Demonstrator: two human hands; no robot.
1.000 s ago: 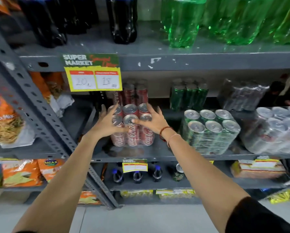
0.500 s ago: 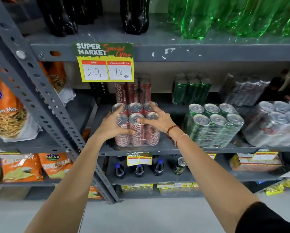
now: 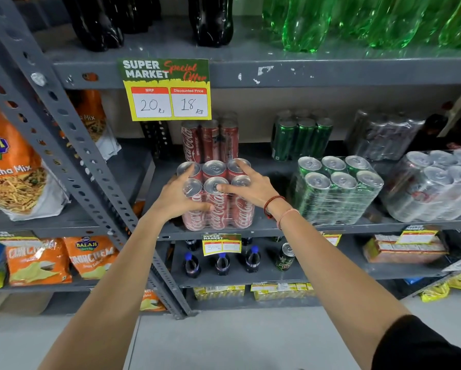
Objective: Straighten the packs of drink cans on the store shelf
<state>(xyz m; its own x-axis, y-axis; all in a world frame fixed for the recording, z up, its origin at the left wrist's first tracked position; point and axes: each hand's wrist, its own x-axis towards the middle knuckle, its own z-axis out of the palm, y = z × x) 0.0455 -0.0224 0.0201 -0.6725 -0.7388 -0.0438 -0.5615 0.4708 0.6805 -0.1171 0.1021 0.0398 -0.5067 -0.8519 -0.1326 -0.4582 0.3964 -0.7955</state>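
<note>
While the left hand [image 3: 174, 200] curls round the Coca-Cola pack [image 3: 224, 216] from the left, the right hand [image 3: 248, 189] lays straight, spread fingers on its can tops; the price tag [image 3: 168, 89] above reads 20, 18.

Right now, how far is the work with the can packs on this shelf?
Done: no pack looks clearly finished. In hand: the red cola pack stands upright at the front of the shelf; the left hand grips its side and the right hand presses on its tops. Left: the green pack and the silver pack beside it lean, with no hand on them.
</note>
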